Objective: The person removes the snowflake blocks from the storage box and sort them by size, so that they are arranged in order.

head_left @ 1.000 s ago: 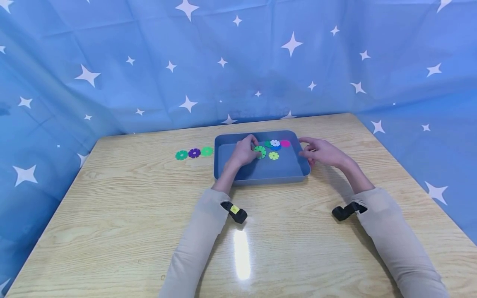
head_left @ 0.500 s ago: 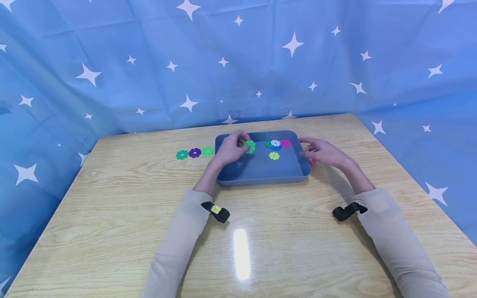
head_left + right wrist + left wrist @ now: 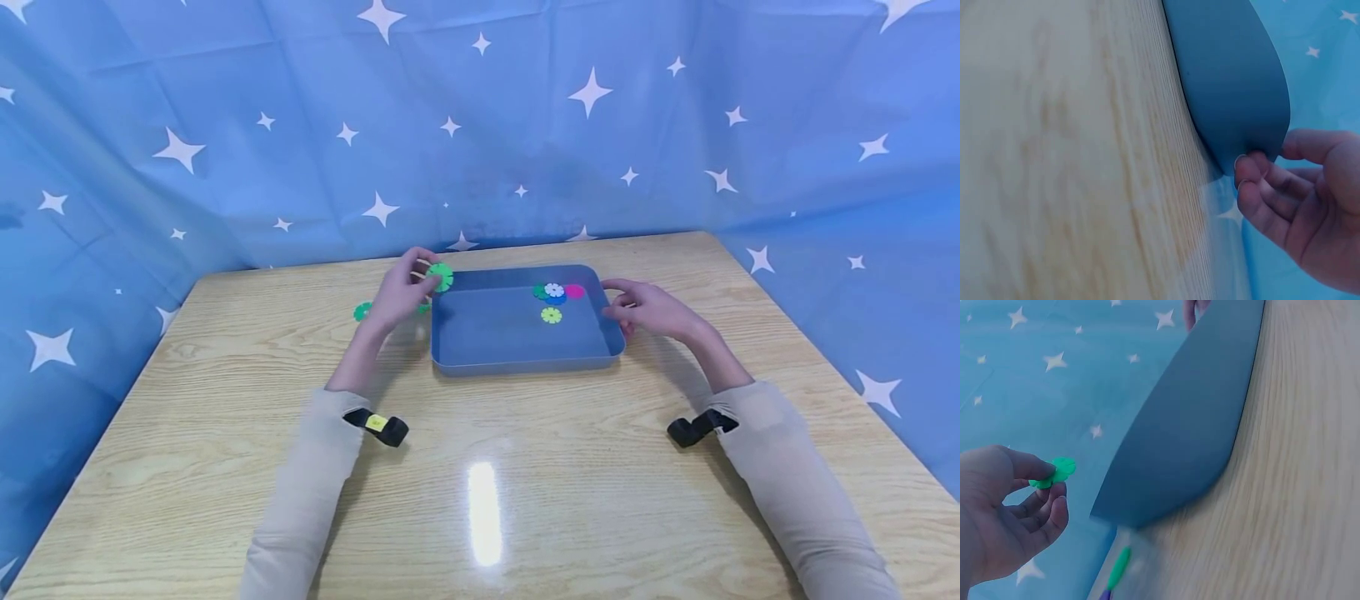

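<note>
My left hand (image 3: 399, 293) pinches a green notched plastic disc (image 3: 441, 277) between thumb and fingers, raised above the left end of a grey-blue tray (image 3: 517, 365). The left wrist view shows the same disc (image 3: 1063, 467) edge-on beside the thumb. At the tray's right end, my right hand (image 3: 648, 308) holds the end wall. In the right wrist view several fingers (image 3: 1266, 200) are curled against the tray's outer side (image 3: 1235, 81), with another finger or the thumb over the rim. Inside lie white (image 3: 554, 290), pink (image 3: 575, 292), dark green, blue and yellow (image 3: 551, 316) discs.
Left of the tray, a green disc (image 3: 362, 311) lies on the wooden table (image 3: 187, 433), partly covered by the left hand. Under that hand, a green disc (image 3: 1119, 565) and a purple one (image 3: 1105, 595) show in the left wrist view. A starry blue curtain (image 3: 300, 150) hangs behind.
My left hand has carried the green disc leftward, from over the tray's middle to its left end, and now covers part of the discs on the table. The right hand stays put.
</note>
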Motion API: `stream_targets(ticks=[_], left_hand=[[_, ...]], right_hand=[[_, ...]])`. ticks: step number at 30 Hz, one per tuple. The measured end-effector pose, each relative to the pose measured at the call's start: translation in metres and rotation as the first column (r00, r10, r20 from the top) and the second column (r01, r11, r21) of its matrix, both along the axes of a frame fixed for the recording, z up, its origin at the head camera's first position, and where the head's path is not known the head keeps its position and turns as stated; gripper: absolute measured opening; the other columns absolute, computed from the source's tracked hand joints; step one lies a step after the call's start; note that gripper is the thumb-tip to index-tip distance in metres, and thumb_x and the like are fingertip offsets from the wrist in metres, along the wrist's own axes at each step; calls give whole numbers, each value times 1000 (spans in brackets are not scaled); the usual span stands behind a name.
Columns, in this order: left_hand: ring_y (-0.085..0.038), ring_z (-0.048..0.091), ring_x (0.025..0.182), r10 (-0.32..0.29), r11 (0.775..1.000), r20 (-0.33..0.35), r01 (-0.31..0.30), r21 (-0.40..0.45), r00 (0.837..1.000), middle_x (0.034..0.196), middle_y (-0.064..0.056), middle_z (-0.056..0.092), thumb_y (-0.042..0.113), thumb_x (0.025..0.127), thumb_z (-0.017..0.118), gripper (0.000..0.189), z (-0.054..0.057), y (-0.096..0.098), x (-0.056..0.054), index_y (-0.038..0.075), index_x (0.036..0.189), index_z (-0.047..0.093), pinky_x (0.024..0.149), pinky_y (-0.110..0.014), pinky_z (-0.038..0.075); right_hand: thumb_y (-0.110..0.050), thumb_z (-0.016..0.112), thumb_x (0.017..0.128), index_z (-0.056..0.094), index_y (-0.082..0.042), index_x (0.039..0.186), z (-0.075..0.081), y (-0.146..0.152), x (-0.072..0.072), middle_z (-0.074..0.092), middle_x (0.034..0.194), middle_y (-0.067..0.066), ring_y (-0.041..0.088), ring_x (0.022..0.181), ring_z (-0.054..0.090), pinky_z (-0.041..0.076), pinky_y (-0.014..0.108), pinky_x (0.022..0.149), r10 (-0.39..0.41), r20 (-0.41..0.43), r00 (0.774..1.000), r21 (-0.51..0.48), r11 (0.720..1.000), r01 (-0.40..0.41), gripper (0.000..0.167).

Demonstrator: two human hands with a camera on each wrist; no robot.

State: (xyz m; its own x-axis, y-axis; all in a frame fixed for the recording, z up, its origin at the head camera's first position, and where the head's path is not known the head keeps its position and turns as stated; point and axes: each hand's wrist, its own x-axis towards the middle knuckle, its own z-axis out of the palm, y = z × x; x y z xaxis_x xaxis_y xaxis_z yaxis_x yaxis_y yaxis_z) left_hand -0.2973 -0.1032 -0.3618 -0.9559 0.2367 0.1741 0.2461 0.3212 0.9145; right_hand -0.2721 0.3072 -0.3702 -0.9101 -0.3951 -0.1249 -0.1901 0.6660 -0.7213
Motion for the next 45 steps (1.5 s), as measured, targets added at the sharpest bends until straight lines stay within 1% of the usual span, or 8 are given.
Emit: stream_targets(ticks=[6,12,16,20,24,28,37,45], left_hand=[[-36,63,92,65,997,-4,-65,-37,998,114,-22,60,12,104,56,28,-3,-45,1,0,129,54,82,-54,53],[-40,61,94,163,981,7,-162,-109,987,110,-21,60,15,104,57,32,-8,-86,4,1,133,55,78,-43,57],[-34,63,89,233,956,34,-223,-191,972,104,-20,60,14,104,57,31,-13,-109,8,1,132,57,74,-35,57],[-27,64,79,283,932,86,-253,-260,955,93,-18,61,14,103,58,29,-17,-126,10,1,129,58,65,-31,54],[-19,64,70,303,927,146,-255,-276,942,86,-14,61,13,102,60,32,-21,-136,11,0,131,57,60,-28,51],[-12,64,68,316,920,174,-257,-297,932,88,-12,62,13,102,61,34,-25,-140,10,-1,132,57,60,-25,49],[-11,61,70,366,860,100,-295,-417,925,92,-13,65,16,100,64,33,-30,-138,10,-1,127,61,70,-29,46],[-14,60,71,356,858,99,-282,-429,929,96,-17,65,18,99,65,35,-32,-137,11,-4,126,59,74,-33,46]], right_hand=[[-19,59,103,29,4,154,1,-1,0,59,75,10,31,68,61,52,41,71,1,-6,1000,3,1000,-1,64],[-18,58,103,29,3,155,-1,1,-1,59,74,10,32,68,61,52,41,73,-6,-7,1000,17,1000,6,63],[-19,57,103,29,4,154,-2,0,-1,59,74,10,32,67,61,52,40,73,0,-13,1000,18,1000,0,63],[-19,57,103,29,5,154,-3,0,-1,59,74,10,31,67,61,52,40,71,4,-21,1000,15,1000,-3,63],[-19,57,103,29,4,154,-3,0,-1,59,75,10,31,68,61,52,40,71,3,-17,1000,18,1000,-3,63],[-19,57,103,28,3,155,-2,0,-1,59,75,10,31,68,61,51,41,71,2,-14,1000,23,1000,-1,63],[-20,58,103,29,2,155,-3,2,-2,60,77,10,32,69,61,52,42,73,-9,-9,1000,20,1000,9,64],[-18,58,103,29,2,155,-4,3,-3,60,76,11,32,68,61,52,41,72,-3,-8,1000,17,1000,3,63]])
